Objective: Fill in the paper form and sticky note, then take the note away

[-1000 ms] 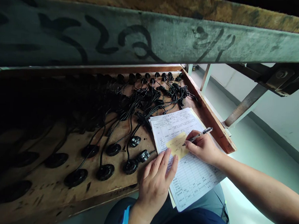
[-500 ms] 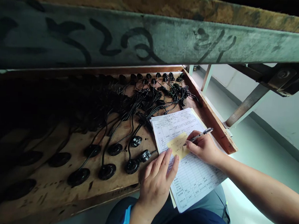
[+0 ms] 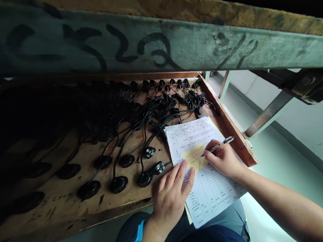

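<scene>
Nearest to me is my lap, with a blue wristband [image 3: 137, 238] on my left wrist. My left hand [image 3: 171, 197] lies flat and open, fingers stretched forward and close together. The palm rests on the wooden board [image 3: 64, 211] and the fingertips press on the left edge of the form [image 3: 210, 190]. The form is a printed sheet of small boxes. Its near corner hangs off the board's front edge over my knee, and at least one more sheet lies under it.

On the upper half of the form sits a yellow note [image 3: 193, 156] with a few handwritten lines, just beyond my left fingertips. My right hand [image 3: 223, 159] rests on the form to the right of the note, fingers closed around a pen [image 3: 219, 144]. The pen's tip touches the note's right edge and its clip end points up and to the right.

Left of the form, black discs [image 3: 144, 178] lie in rows on the board, each with a thin black cable. The cables [image 3: 151, 115] run away from me into a tangle in the middle, and smaller black parts line the far edge. The left side of the board is too dark to make out.

To the right, below the board, is pale floor [image 3: 273, 159]. Overhead runs a worn green beam [image 3: 181, 46] with black scrawl on it, and a metal bracket [image 3: 305, 85] at its right end.
</scene>
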`<state>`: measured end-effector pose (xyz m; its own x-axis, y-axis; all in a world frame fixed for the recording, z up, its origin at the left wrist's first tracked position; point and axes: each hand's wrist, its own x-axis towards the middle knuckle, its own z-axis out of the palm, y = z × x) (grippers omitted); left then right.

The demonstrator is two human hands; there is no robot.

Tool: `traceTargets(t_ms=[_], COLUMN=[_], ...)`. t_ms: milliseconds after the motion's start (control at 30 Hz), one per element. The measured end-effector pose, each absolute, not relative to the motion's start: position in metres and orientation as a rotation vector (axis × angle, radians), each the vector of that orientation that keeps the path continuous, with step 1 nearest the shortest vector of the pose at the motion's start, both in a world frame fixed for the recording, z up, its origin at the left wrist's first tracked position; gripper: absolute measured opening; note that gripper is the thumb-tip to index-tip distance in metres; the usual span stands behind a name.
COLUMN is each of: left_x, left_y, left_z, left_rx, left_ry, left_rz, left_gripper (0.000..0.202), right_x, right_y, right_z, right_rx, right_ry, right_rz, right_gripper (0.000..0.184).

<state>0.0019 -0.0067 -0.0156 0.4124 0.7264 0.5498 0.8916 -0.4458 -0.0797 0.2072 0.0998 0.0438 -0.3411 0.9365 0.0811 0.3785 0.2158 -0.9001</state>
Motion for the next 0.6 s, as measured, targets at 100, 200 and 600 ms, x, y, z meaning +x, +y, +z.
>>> traceTargets(t_ms=[100, 200, 600], left_x=[0.0018, 0.0014, 0.0018], left_y=[-0.0065, -0.006, -0.0053], left_z=[-0.0146, -0.0142, -0.0144], left_rx=[-2.309, -2.314, -2.31], left_ry=[-1.393, -1.381, -1.359], left_rz=[-0.646, -0.657, -0.65], left_gripper=[0.044, 0.044, 0.045], right_x=[0.2069, 0.2065, 0.2057], right_y=[0.0999, 0.0999, 0.0993], right_z=[0.0442, 0.0436, 0.0436], right_rx=[-1.227, -1.233, -1.226], right_ry=[-1.836, -1.827, -1.818], right_rz=[1.099, 1.109, 1.123], right_gripper=[0.015, 0.015, 0.012])
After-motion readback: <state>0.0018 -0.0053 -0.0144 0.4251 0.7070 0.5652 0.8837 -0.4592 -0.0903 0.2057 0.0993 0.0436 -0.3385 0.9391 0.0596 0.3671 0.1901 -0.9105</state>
